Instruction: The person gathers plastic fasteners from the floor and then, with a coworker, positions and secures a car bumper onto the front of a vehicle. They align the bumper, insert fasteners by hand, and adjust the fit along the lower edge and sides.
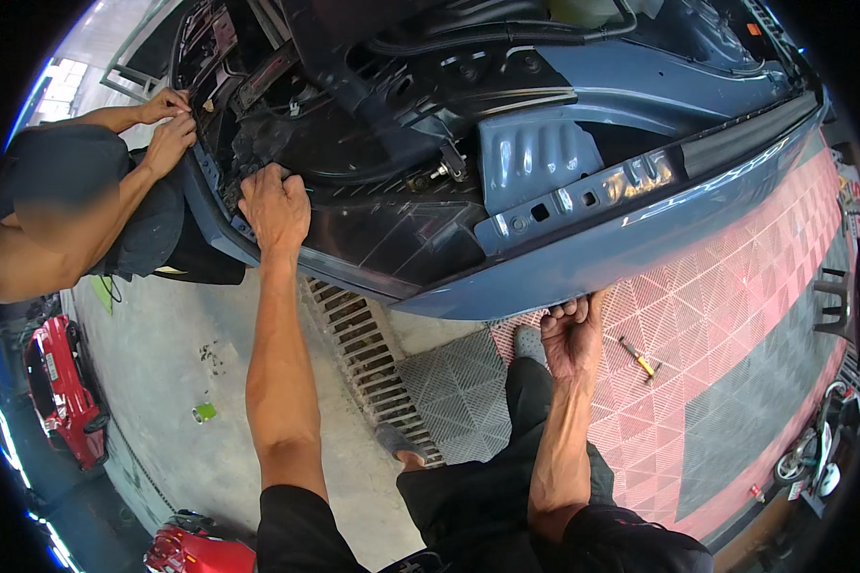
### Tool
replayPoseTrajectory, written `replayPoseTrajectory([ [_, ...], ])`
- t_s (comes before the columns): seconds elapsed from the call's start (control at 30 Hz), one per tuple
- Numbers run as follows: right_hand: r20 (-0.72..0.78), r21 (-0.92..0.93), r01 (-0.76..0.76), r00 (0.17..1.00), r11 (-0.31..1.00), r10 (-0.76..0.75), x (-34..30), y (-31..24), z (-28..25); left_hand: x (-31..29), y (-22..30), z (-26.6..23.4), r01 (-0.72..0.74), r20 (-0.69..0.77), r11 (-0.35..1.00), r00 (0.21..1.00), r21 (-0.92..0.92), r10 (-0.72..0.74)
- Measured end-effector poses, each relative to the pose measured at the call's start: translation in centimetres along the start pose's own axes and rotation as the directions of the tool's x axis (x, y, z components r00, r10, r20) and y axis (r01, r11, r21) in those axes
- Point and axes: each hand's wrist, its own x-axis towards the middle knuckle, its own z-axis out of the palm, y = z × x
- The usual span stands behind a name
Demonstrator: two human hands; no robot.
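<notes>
1. L hand (275, 212): fingers bent, L corner of engine bay (392, 196); can't tell if clamped.
2. R hand (573, 344): fingers curled, btm edge of blue panel (516, 286) in front; grip unclear.
3. Co-worker's 2 hands (170, 143): bay's far L edge.

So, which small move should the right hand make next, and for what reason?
Perhaps press the right hand gently upward against the blue panel: its palm faces up and its fingers curl at the panel's outer edge, while the left hand, farther left on the car body, could help steady things.
</notes>
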Motion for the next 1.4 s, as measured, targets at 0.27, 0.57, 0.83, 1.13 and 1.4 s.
replayPoseTrajectory([
  [0.27,0.026,-0.018,0.0,1.0,1.0,0.0,0.1,0.0,-0.4,-0.2,-0.2,0.3,-0.011,0.011,1.0,1.0,0.011,0.011],
  [0.57,0.012,-0.028,0.007,1.0,1.0,-0.006,0.1,-0.1,0.1,-0.6,0.7,-0.1,-0.002,0.039,0.996,0.999,0.084,-0.002],
  [0.83,0.173,0.048,0.054,0.983,0.997,-0.061,0.6,0.4,-0.8,0.2,1.3,-0.6,-0.009,0.136,0.978,0.991,0.209,-0.02],
  [1.13,0.121,-0.038,-0.028,0.992,0.999,0.032,0.6,-0.1,-1.3,-0.1,1.6,-1.2,0.048,0.187,0.986,0.979,0.16,-0.079],
  [1.4,0.192,0.102,-0.04,0.981,0.994,0.02,1.0,0.2,-1.1,-0.4,1.1,0.3,0.049,0.081,0.985,0.995,0.166,-0.064],
])
